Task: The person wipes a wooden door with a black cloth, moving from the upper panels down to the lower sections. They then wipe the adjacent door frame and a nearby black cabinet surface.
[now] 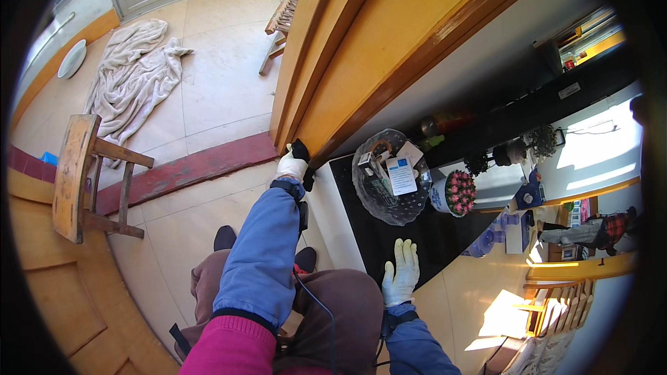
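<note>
My left hand [293,167], in a pale glove, grips a black cloth [299,150] against the lower end of the varnished wooden door frame [333,109]. Part of the cloth is hidden under my fingers. My right hand [401,276], also gloved, is empty with its fingers stretched out. It lies over the edge of a low cabinet's glossy black top [365,247]; whether the palm bears on it I cannot tell. On that top stand a clear dimpled bowl [411,213] holding a printed card [401,175] and small boxes, and a pot of pink artificial flowers [459,192].
A dark red threshold [208,169] runs left from the frame. Beyond it lie a crumpled pale blanket [130,78] and a white basin [72,59]. A wooden stool [78,182] stands at left, a slatted chair [563,304] at right. Another person [583,232] is far right.
</note>
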Tool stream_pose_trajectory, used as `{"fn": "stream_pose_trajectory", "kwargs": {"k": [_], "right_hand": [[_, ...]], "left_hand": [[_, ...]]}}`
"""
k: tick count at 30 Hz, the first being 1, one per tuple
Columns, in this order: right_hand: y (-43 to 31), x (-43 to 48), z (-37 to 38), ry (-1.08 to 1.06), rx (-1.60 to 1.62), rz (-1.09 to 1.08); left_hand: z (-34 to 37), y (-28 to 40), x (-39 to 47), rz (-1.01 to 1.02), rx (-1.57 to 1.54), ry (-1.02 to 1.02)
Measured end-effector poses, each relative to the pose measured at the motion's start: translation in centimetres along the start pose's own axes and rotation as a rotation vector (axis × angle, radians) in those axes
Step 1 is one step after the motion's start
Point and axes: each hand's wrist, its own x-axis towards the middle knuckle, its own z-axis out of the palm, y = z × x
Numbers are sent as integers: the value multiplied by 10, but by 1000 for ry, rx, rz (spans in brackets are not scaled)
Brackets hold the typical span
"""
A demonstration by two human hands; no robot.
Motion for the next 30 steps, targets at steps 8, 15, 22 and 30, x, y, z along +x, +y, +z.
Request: {"fn": "stream_pose_trajectory", "kwargs": {"k": [8,15,22,30], "right_hand": [[-3,1,-2,26,-2,-16],[-4,0,-4,22,-13,-6],[-4,-1,-8,5,-22,7],[-5,-2,-12,32,-11,17]], "left_hand": [[8,23,-16,112,-116,107],[18,69,-68,126,-372,122],[29,106,-124,150,-566,-27],[26,130,-165,197,-804,-230]]}}
